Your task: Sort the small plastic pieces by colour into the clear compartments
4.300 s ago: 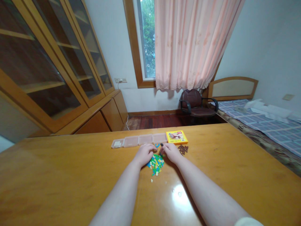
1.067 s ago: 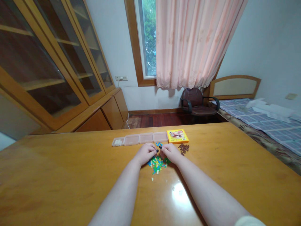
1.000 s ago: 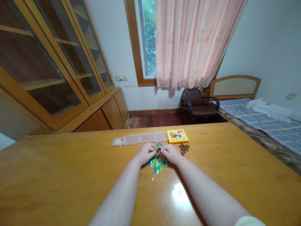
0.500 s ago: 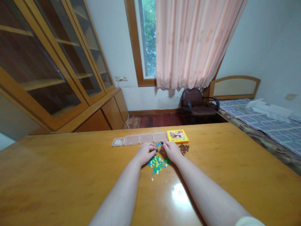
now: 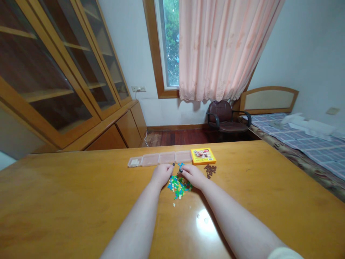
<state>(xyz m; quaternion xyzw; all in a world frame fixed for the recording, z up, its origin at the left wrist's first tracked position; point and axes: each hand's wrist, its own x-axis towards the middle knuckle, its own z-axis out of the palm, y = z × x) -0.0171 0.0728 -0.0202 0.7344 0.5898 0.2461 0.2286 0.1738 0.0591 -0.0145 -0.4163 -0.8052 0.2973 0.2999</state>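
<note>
The left hand (image 5: 162,173) rests knuckles up on the glossy honey-coloured wooden table (image 5: 81,201). Its fingers are curled, and it lies at the left edge of a heap of small blue, green, yellow and white plastic building bricks (image 5: 178,185). The right hand (image 5: 192,175) lies likewise at the heap's right edge. The fingertips of both hands, with dark-painted nails, point towards each other over the heap's far end; whether either pinches a brick cannot be told.

Just beyond the hands lies one long clear plastic sorting tray (image 5: 160,159) of four compartments in a row, the leftmost holding something white. One flat yellow cardboard box (image 5: 202,156) sits just beside the tray's right end; its lid bears a picture and print too small to read. One small cluster of dark brown bricks (image 5: 210,169) lies near the right hand, on the near side of the box. Behind the table stand one dark red armchair (image 5: 225,118) and one pink curtain (image 5: 218,50).
</note>
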